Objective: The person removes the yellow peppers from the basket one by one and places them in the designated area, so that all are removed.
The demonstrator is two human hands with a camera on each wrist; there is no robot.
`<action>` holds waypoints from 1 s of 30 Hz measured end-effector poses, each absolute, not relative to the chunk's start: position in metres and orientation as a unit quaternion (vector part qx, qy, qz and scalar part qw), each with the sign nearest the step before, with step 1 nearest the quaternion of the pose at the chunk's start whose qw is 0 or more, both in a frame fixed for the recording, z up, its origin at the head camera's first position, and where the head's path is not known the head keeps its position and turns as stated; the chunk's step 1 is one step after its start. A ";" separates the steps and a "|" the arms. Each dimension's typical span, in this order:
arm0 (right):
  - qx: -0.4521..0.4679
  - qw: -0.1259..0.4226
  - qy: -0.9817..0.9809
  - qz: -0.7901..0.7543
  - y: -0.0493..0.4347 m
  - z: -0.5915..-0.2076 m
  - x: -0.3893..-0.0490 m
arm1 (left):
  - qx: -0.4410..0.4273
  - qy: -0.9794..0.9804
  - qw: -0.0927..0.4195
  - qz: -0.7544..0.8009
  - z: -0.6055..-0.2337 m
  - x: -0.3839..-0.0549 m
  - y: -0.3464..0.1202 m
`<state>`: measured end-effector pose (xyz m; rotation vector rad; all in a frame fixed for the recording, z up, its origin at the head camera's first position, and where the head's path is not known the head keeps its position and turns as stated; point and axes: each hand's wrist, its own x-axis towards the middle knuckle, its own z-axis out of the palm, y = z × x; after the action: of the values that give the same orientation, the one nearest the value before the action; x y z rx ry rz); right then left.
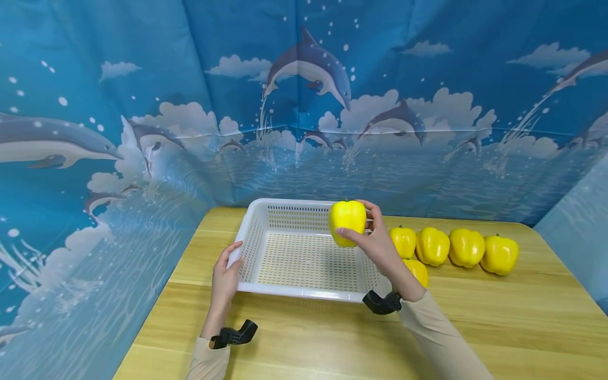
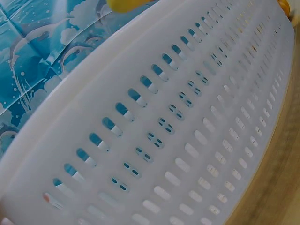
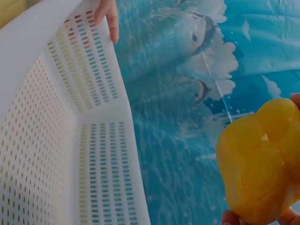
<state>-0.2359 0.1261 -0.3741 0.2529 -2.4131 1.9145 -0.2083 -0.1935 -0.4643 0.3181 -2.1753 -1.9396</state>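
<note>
A yellow bell pepper [image 1: 345, 219] is held by my right hand [image 1: 377, 240] above the right part of a white plastic basket [image 1: 309, 293]. The thumb lies across the near side of the pepper and the fingers go behind it. In the right wrist view the pepper [image 3: 258, 164] shows its lobed end, with fingertips at its edge. My left hand [image 1: 226, 274] grips the basket's left rim, thumb and fingers on either side of the wall. The left wrist view shows mostly the slotted basket wall [image 2: 154, 126]; that hand is nearly out of sight there. No pepper shows inside the basket.
Right of the basket, several yellow bell peppers [image 1: 467, 248] stand in a row on the wooden table [image 1: 522, 316]. Another pepper [image 1: 417, 272] sits in front of the row, partly hidden by my right forearm. A blue dolphin-print curtain [image 1: 304, 158] hangs behind the table.
</note>
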 end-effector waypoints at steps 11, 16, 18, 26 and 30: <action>0.019 0.074 -0.776 0.627 0.182 -0.379 -0.213 | 0.108 -0.744 0.105 -0.652 -0.466 -0.209 -0.194; -0.013 0.087 -0.774 0.626 0.208 -0.385 -0.205 | 0.111 -0.743 0.103 -0.652 -0.466 -0.209 -0.194; -0.026 0.088 -0.771 0.630 0.218 -0.389 -0.202 | 0.112 -0.742 0.101 -0.653 -0.466 -0.209 -0.194; -0.058 0.111 -0.776 0.619 0.257 -0.407 -0.191 | 0.110 -0.737 0.096 -0.660 -0.465 -0.209 -0.194; -0.079 0.119 -0.812 0.566 0.272 -0.415 -0.186 | 0.107 -0.736 0.096 -0.662 -0.465 -0.209 -0.193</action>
<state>-0.1862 0.2724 -0.4149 -0.2311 -2.3746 1.6550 -0.2087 -0.1934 -0.4650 0.3184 -2.1795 -1.9604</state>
